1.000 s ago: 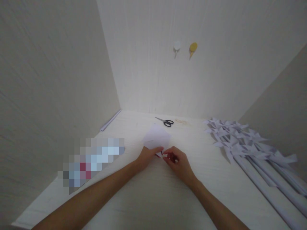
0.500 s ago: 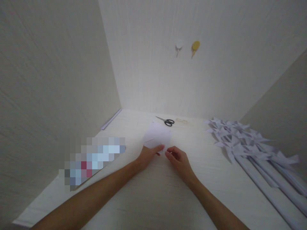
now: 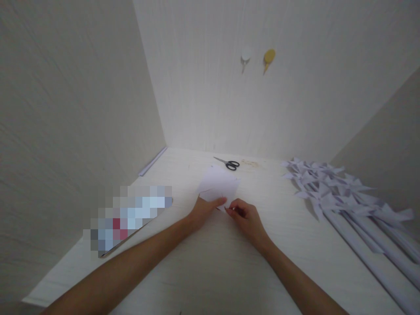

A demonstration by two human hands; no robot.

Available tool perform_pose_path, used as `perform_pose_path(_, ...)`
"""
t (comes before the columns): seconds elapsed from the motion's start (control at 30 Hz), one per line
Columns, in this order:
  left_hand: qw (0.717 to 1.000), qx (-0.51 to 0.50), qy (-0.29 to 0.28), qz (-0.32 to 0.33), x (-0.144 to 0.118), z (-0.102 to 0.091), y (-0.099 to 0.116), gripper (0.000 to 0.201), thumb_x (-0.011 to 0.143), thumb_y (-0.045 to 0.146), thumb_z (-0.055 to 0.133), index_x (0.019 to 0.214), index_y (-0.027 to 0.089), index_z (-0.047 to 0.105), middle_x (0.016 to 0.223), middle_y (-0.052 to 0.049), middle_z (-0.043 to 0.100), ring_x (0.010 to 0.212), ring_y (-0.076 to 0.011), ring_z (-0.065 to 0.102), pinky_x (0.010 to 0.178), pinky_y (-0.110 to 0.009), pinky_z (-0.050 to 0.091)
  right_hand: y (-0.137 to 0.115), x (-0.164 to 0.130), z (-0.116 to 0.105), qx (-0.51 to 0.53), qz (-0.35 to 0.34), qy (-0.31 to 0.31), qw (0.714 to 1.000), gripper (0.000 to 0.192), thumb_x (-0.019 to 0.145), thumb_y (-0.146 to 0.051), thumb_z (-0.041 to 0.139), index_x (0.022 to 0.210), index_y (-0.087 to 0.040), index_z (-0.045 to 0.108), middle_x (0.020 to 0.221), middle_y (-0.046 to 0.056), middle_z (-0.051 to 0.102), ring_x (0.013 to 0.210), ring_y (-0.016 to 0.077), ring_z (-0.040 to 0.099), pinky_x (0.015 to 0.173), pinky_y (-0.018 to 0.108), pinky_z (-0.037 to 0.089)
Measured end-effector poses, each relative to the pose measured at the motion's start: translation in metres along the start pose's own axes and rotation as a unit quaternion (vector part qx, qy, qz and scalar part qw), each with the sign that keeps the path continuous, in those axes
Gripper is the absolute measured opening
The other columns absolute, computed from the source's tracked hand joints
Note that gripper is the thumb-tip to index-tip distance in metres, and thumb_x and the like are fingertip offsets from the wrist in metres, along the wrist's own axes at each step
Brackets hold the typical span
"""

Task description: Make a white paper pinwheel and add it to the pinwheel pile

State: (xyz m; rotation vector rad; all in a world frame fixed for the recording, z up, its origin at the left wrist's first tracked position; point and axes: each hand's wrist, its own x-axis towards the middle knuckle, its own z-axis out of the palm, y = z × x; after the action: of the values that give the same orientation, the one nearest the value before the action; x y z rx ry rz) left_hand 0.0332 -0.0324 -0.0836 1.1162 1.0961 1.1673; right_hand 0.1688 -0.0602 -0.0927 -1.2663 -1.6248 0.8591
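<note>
On the white table [image 3: 269, 188] lie scissors [image 3: 226, 163] and paper pinwheels [image 3: 320, 195].

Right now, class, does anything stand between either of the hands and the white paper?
Nothing visible does. The left hand holds the white paper, thumb on top, and the right hand is at its near corner, though contact there is hard to tell. The scissors lie beyond the paper, not between.

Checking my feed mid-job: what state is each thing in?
White sheet: slit, held
Left hand: grip closed on sheet
Right hand: curled at sheet's corner, grip unclear
Scissors: lying, blades apparently shut
Pinwheels: assembled, heaped
Paper strip: lying down
Wall hooks: mounted
Pixelated item: obscured
</note>
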Motion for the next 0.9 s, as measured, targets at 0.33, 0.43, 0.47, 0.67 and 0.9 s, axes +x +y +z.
perform_pose_path(0.33,0.994,-0.101,0.017,-0.026,0.0083,0.0002,-0.0038,0.019,0.051,0.026,0.068,0.061,0.013,0.059,0.063,-0.001,0.06,0.058,-0.0119,0.053,0.05,-0.022,0.041,0.0002,-0.0021,-0.0012,0.048,0.013,0.017,0.999,0.008,0.071,-0.023,0.052,0.075,-0.018,0.054,0.06,-0.002,0.048,0.049,0.0084,0.041,0.045,0.021,0.031)
perform_pose_path(0.43,0.993,-0.114,-0.014,-0.021,0.0094,-0.0011,-0.0071,0.019,0.052,0.025,0.069,0.064,0.013,0.06,0.067,-0.001,0.061,0.062,-0.012,0.054,0.056,-0.024,0.043,0.0007,-0.0012,-0.0028,0.127,-0.013,0.018,0.992,0.017,0.071,-0.021,0.05,0.088,-0.021,0.049,0.083,0.001,0.053,0.054,0.0076,0.048,0.046,0.021,0.036)
perform_pose_path(0.47,0.993,-0.112,-0.027,-0.017,0.0092,-0.0017,-0.0078,0.018,0.053,0.024,0.069,0.065,0.013,0.061,0.069,-0.001,0.062,0.063,-0.0123,0.055,0.06,-0.025,0.044,0.0013,-0.0007,-0.0031,0.138,-0.022,0.007,0.99,0.019,0.071,-0.019,0.05,0.09,-0.021,0.048,0.085,0.001,0.053,0.055,0.0075,0.049,0.047,0.02,0.037)
perform_pose_path(0.67,0.993,-0.087,-0.074,0.01,0.0047,-0.0034,-0.0054,0.026,0.052,0.023,0.07,0.075,0.013,0.064,0.083,-0.006,0.065,0.076,-0.0178,0.058,0.075,-0.033,0.044,0.0036,-0.0003,-0.0033,0.075,-0.065,0.003,0.995,0.01,0.068,-0.014,0.054,0.075,-0.02,0.057,0.072,0.0,0.054,0.06,0.0092,0.051,0.051,0.02,0.04)
perform_pose_path(0.9,0.989,-0.145,-0.024,-0.014,0.0063,-0.0008,-0.0025,0.028,0.055,0.023,0.069,0.079,0.011,0.063,0.084,-0.008,0.066,0.075,-0.0179,0.06,0.076,-0.034,0.045,0.0006,-0.0005,-0.005,0.042,-0.055,0.045,0.997,0.008,0.064,-0.013,0.056,0.066,-0.019,0.061,0.068,0.0,0.057,0.059,0.0107,0.052,0.05,0.021,0.041)
